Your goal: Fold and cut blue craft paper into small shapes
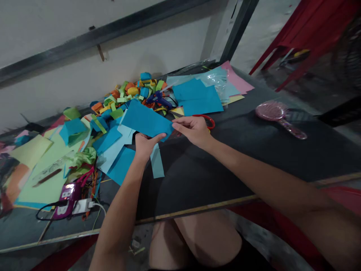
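A blue sheet of paper (146,118) is held up above the dark table, between both hands. My left hand (145,145) grips its lower edge, thumb laid along the front. At the right end, my right hand (193,130) pinches a corner between thumb and fingers. Red-handled scissors (208,121) lie partly hidden behind my right hand. Below the held sheet, a pale blue paper strip (157,162) rests on the table. A blue glue gun (159,99) sits just beyond the sheet, beside a heap of small folded paper pieces (132,90) in orange, green, yellow and blue.
Loose blue sheets (197,98) and pink paper (237,81) lie at the back right. A pink hairbrush (272,111) is on the right. Green paper (42,169), a purple power strip (66,195) and a white charger (81,206) occupy the left. A red chair (313,26) stands beyond.
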Demonstrator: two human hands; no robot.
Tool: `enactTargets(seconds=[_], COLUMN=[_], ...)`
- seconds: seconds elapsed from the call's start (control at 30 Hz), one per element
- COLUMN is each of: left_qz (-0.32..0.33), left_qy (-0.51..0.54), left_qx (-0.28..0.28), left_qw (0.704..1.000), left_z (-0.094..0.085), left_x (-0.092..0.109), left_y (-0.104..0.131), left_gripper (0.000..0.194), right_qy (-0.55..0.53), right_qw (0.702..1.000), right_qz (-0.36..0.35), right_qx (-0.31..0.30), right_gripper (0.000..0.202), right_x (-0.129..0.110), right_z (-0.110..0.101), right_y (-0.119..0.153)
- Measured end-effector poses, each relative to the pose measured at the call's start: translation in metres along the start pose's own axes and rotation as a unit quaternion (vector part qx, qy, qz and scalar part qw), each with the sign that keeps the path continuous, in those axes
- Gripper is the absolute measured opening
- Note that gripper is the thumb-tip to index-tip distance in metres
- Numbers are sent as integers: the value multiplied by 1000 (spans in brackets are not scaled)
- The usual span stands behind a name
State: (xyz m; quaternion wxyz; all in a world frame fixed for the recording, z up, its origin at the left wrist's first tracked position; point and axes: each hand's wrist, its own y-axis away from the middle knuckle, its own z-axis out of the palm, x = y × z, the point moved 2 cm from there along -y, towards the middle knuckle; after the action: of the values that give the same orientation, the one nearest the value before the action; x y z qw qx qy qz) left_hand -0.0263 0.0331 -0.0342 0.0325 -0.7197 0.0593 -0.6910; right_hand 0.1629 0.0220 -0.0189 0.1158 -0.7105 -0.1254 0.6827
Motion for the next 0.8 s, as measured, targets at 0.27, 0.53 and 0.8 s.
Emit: enactTargets(seconds=[0.27,0.53,0.8], left_qz=[-2,-33,-54], left_qy=[2,68,58], left_qx=[-57,-121,-71], left_qw=[998,990,994], left_z=[-1,7,6], left_x=[4,5,7], left_y=[-3,0,-3], left_gripper=[37,39,38], right_qy=[7,-28,-48], right_qw=[996,995,995], right_qz=[74,92,81], right_qx=[-51,-14,9], right_gripper=[34,38,36], right_x=[-7,-1,-1], right_z=[1,-2,-3], right_y=[-3,-6,-6])
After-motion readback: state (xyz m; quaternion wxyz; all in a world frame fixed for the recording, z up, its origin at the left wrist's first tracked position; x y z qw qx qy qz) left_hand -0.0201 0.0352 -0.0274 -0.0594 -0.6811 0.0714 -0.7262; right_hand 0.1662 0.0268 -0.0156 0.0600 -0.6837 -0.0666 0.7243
